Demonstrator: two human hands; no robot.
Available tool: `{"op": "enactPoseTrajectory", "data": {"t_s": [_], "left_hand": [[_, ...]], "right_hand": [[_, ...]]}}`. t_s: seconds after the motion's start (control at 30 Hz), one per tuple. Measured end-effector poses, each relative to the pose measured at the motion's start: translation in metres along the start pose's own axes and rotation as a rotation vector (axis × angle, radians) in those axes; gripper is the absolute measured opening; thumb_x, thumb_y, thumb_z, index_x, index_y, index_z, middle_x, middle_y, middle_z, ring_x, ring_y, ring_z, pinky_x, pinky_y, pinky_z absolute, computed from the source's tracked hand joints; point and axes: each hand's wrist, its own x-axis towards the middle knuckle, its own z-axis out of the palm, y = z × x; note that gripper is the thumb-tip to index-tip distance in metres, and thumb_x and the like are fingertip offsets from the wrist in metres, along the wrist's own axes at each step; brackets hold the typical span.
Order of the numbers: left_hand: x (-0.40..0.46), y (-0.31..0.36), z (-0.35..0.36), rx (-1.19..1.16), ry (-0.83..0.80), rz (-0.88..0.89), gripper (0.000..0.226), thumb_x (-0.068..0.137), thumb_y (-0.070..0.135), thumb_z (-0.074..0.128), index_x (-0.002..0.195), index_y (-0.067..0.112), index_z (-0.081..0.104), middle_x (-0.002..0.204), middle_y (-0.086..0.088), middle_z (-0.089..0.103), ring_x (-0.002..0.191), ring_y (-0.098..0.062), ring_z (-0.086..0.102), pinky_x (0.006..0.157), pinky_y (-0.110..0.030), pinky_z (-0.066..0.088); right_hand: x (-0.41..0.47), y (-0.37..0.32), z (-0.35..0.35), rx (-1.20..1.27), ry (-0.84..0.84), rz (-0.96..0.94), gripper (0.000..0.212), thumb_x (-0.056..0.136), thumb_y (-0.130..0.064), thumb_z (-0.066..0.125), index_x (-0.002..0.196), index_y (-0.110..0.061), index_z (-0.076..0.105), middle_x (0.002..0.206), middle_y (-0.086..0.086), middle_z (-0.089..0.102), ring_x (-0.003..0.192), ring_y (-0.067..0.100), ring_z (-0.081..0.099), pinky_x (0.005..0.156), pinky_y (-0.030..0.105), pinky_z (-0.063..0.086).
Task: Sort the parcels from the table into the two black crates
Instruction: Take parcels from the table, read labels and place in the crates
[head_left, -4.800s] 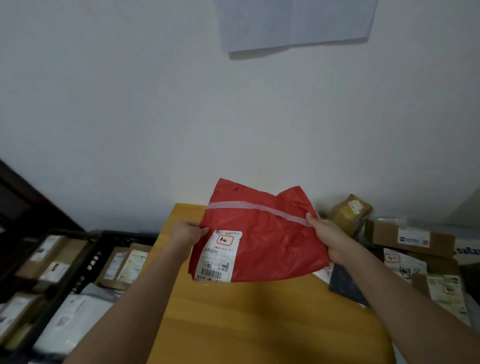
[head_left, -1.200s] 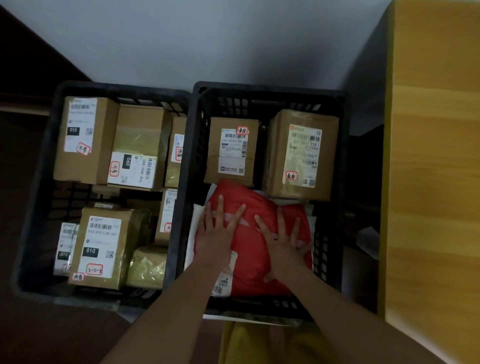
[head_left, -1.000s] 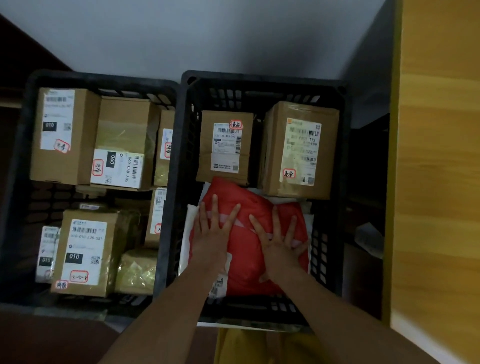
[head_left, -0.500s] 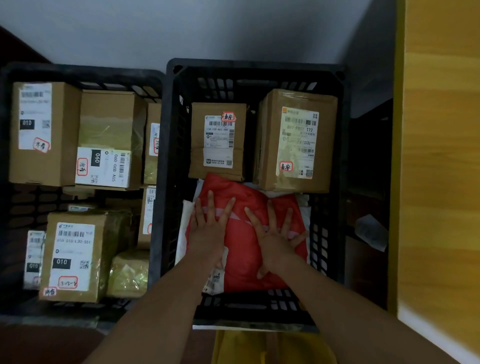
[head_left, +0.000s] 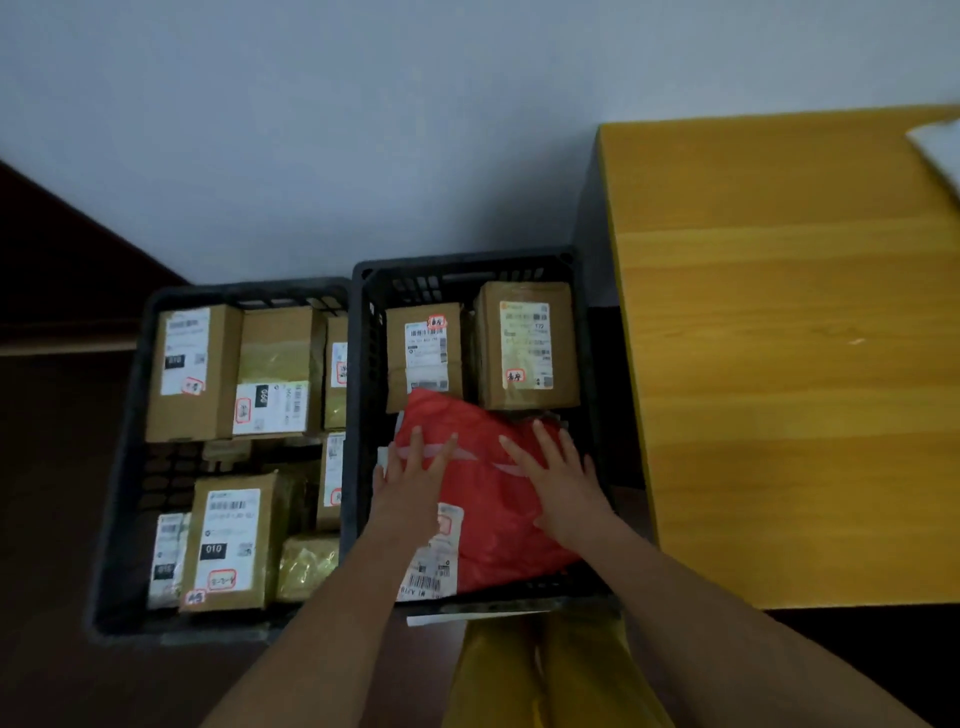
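Observation:
A red plastic mailer (head_left: 488, 499) with a white label lies in the near half of the right black crate (head_left: 358, 395). My left hand (head_left: 415, 483) and my right hand (head_left: 563, 483) lie flat on it with straight, spread fingers. Behind the mailer two brown cardboard boxes (head_left: 423, 353) (head_left: 527, 345) stand against the crate's far wall. The left black crate (head_left: 127, 441) beside it holds several labelled brown boxes and small packets.
The wooden table (head_left: 779, 338) stands right of the crates, with the corner of a pale parcel (head_left: 940, 150) at its far right edge. A white wall runs behind. Yellow fabric (head_left: 550, 675) shows below the crate, dark floor at the left.
Earlier both hands held the red mailer above the table; since then it lies in the right crate under flat hands. Over the last second the view tilted up and right, revealing the table.

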Motion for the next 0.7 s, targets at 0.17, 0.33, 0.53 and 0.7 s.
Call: {"op": "enactPoseTrajectory", "data": {"t_s": [0.17, 0.33, 0.53, 0.7], "left_hand": [[-0.036, 0.033, -0.058, -0.010, 0.126, 0.058, 0.126, 0.077, 0.034, 0.081, 0.150, 0.041, -0.022, 0.159, -0.007, -0.028, 0.148, -0.039, -0.014, 0.118, -0.058, 0.007], [-0.060, 0.085, -0.108, 0.030, 0.262, 0.133, 0.124, 0.078, 0.039, 0.079, 0.148, 0.044, -0.024, 0.159, -0.003, -0.029, 0.148, -0.038, -0.015, 0.118, -0.056, 0.004], [-0.077, 0.179, -0.144, 0.112, 0.368, 0.200, 0.116, 0.082, 0.051, 0.071, 0.148, 0.043, -0.024, 0.159, -0.001, -0.030, 0.149, -0.035, -0.015, 0.118, -0.058, 0.006], [-0.096, 0.292, -0.152, 0.135, 0.426, 0.280, 0.102, 0.090, 0.055, 0.060, 0.150, 0.042, -0.021, 0.160, -0.002, -0.027, 0.149, -0.035, -0.011, 0.118, -0.058, 0.010]], "right_hand": [[-0.049, 0.002, -0.048, -0.066, 0.187, -0.005, 0.119, 0.085, -0.030, 0.075, 0.145, -0.050, -0.026, 0.160, 0.002, -0.028, 0.149, 0.032, -0.020, 0.121, 0.056, 0.002], [-0.096, 0.033, -0.098, -0.078, 0.331, 0.066, 0.116, 0.085, -0.049, 0.069, 0.141, -0.047, -0.033, 0.160, 0.003, -0.030, 0.148, 0.034, -0.021, 0.117, 0.062, -0.001], [-0.153, 0.110, -0.140, -0.061, 0.468, 0.167, 0.113, 0.087, -0.044, 0.070, 0.147, -0.046, -0.026, 0.160, 0.003, -0.028, 0.148, 0.035, -0.020, 0.116, 0.065, 0.001], [-0.216, 0.201, -0.158, -0.039, 0.595, 0.260, 0.115, 0.085, -0.048, 0.070, 0.146, -0.048, -0.027, 0.161, 0.003, -0.027, 0.149, 0.035, -0.018, 0.115, 0.066, 0.001]]}}
